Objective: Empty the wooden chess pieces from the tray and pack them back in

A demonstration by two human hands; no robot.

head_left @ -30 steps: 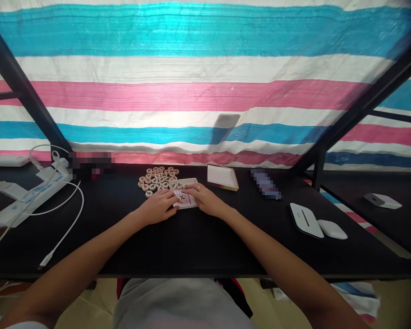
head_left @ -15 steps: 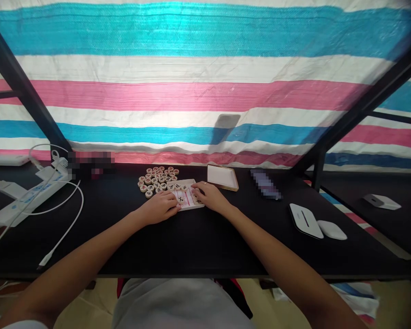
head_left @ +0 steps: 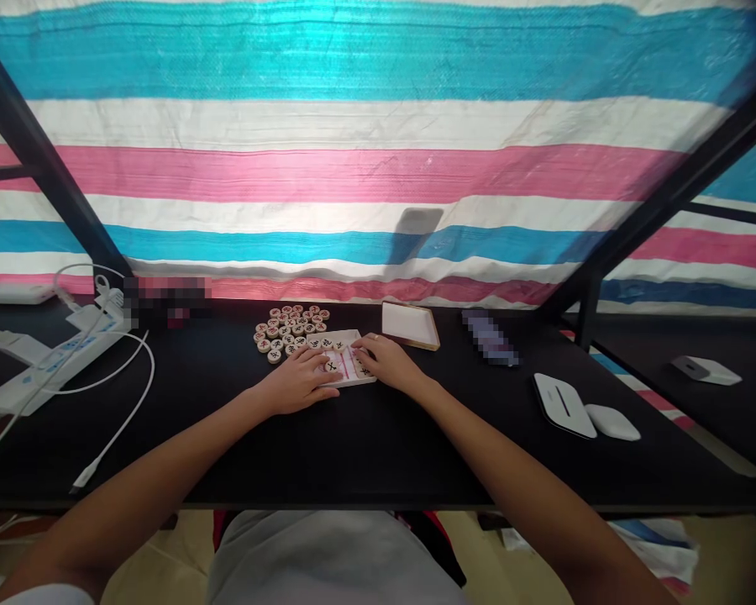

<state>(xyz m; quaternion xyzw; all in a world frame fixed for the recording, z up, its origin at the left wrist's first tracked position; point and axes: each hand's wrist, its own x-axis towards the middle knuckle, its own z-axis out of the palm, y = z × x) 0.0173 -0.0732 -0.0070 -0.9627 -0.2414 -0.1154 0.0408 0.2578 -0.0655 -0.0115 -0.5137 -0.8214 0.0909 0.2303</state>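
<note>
A shallow white box with red lines inside lies on the black table, holding several round xiangqi pieces. One piece with a dark character sits near its middle. My left hand lies over the box's left side, fingers outstretched and thumb apart along the near edge. Over the right side rests my right hand, its fingers apart and touching the pieces or the box; its thumb is hidden. Beside the box, to the left and behind, more xiangqi pieces lie in a cluster, some with red characters and some with dark ones.
Behind my right hand lies a box lid, inside up. Farther right are a blurred-out object, a white flat device and a rounded white case. A power strip and a white cable occupy the left side.
My left hand's fingers have spread and shifted slightly, and the thumb now stretches farther right along the box's near edge. My right hand has barely moved.
</note>
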